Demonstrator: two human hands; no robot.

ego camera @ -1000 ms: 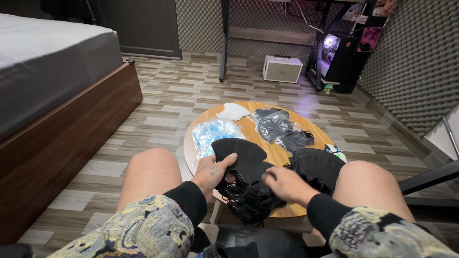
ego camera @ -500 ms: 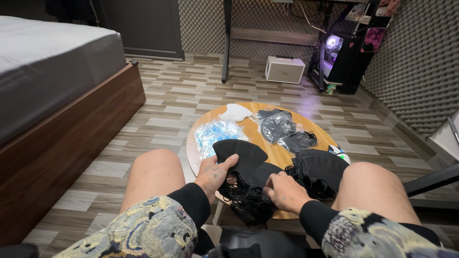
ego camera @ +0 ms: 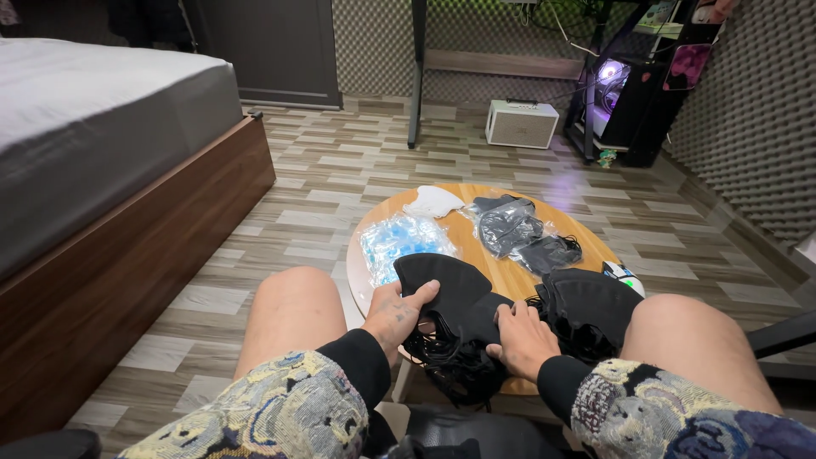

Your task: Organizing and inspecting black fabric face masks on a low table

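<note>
Wood-look plank flooring runs under a small round wooden table [ego camera: 510, 276] set between your bare knees, with a bed on a dark wooden base off to your left and a white box-shaped unit [ego camera: 521, 124] by the far wall.

Your left hand [ego camera: 395, 313] pinches a black face mask [ego camera: 446, 285], thumb pressed on top of the fabric and fingers curled beneath it, at the table's near edge. Just right of that grip your right hand [ego camera: 520, 338] lies on the same heap of black masks, fingers loosely bent on the cloth; you cannot tell whether it grips anything. Below both hands the tangle of black ear loops [ego camera: 455, 365] hangs over the rim.

Right of your right hand sits a second stack of black masks [ego camera: 591, 306], touching your knee. Beyond your left thumb lies a clear pack of blue masks [ego camera: 399, 242], past it a single white mask [ego camera: 433, 201], and further right two clear bags of dark masks [ego camera: 518, 229].

Compared with a second ago, your right hand has pulled back toward you and sits lower on the heap, while your left keeps the same pinch.
</note>
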